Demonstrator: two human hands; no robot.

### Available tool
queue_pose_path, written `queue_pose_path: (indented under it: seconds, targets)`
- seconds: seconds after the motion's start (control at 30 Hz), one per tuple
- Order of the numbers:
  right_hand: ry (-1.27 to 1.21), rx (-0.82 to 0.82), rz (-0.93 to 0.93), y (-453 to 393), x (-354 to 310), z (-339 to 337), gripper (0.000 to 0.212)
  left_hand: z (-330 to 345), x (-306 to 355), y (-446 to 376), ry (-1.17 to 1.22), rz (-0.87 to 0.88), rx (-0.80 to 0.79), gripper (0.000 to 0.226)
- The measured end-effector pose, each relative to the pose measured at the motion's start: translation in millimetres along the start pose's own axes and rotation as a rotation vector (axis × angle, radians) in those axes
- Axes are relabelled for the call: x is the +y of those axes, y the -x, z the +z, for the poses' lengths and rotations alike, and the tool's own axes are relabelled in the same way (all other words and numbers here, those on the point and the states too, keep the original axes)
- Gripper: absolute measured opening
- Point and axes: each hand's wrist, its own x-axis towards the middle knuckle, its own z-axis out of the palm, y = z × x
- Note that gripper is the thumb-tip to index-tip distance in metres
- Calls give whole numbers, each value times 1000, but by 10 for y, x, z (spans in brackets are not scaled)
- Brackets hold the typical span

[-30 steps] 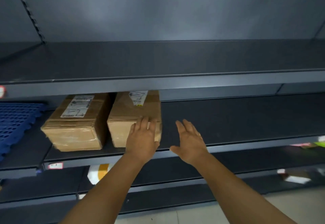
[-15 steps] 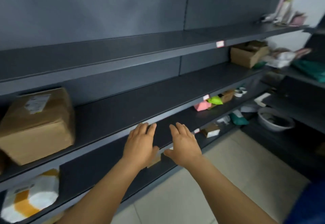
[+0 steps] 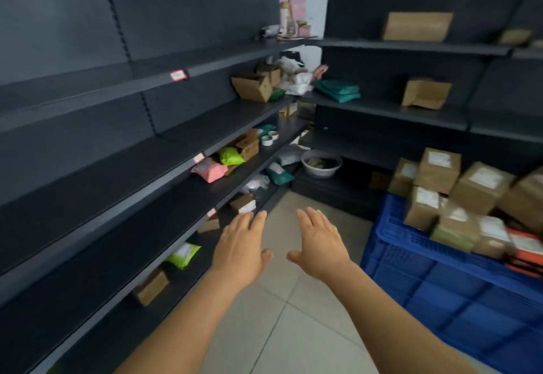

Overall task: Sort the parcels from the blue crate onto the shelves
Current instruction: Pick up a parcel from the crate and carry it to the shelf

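Hands: left hand (image 3: 239, 251) and right hand (image 3: 320, 248) hang palm-down over the pale floor tiles (image 3: 276, 323), fingers straight and loosely spread, thumbs pointing at each other; neither holds anything, a posture that reads as being between parcels, ready to take the next one.
Crate: blue crate (image 3: 440, 288) stands on the floor at the right, near the right hand but apart from it; it is heaped above its rim, so much sorting appears to remain.
Parcels: brown cardboard boxes (image 3: 467, 188) with white labels are stacked on top; orange-and-white flat packets (image 3: 526, 251) lie at the far edge; label text is too blurred to read.
Shelves: dark metal shelving (image 3: 123, 174) runs along the left and continues around the corner; the near stretches are bare, perhaps kept free for incoming parcels.
Already shelved: a pink mailer (image 3: 209, 170) and a green mailer (image 3: 230, 156) lie together on a middle shelf; a brown box (image 3: 248, 145) sits just behind them; another green mailer (image 3: 183, 254) rests on a low shelf.
Corner: teal bags (image 3: 338, 90) and an open carton (image 3: 254, 87) crowd the far end; a grey basin (image 3: 321, 163) sits low, possibly on the bottom shelf.
Next move: judged from the pose, a reach rightward into the crate.
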Motion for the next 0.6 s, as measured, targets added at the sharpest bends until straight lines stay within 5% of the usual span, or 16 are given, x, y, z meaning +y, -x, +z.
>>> queue_pose_path:
  seconds: [0.6]
  targets:
    - [-12, 146, 487, 326, 2403, -643, 93, 722, 2390, -1267, 123, 485, -160, 77]
